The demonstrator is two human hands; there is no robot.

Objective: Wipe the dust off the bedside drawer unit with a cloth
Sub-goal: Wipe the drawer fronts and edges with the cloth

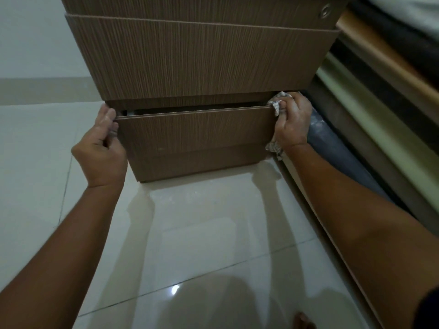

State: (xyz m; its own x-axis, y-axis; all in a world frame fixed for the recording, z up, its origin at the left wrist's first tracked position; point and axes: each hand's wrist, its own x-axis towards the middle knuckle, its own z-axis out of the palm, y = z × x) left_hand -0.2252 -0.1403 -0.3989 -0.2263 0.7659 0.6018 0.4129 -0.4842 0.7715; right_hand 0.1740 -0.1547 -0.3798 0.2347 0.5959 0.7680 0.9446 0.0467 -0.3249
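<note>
The brown wood-grain bedside drawer unit [202, 60] stands on the tiled floor in front of me. Its bottom drawer [194, 131] is pulled out a little, with a dark gap above its front panel. My left hand [102, 150] grips the left edge of that drawer front. My right hand [293, 122] grips the right edge with a grey-white patterned cloth [276, 108] bunched in it; cloth ends stick out above and below the hand. The upper drawer front also juts forward slightly.
Glossy pale floor tiles [190, 233] spread before the unit. A bed frame [380, 103] with dark, tan and greenish layers runs along the right, close to my right forearm. A grey plastic-wrapped roll [318, 134] lies behind my right hand. A toe [303, 320] shows at the bottom.
</note>
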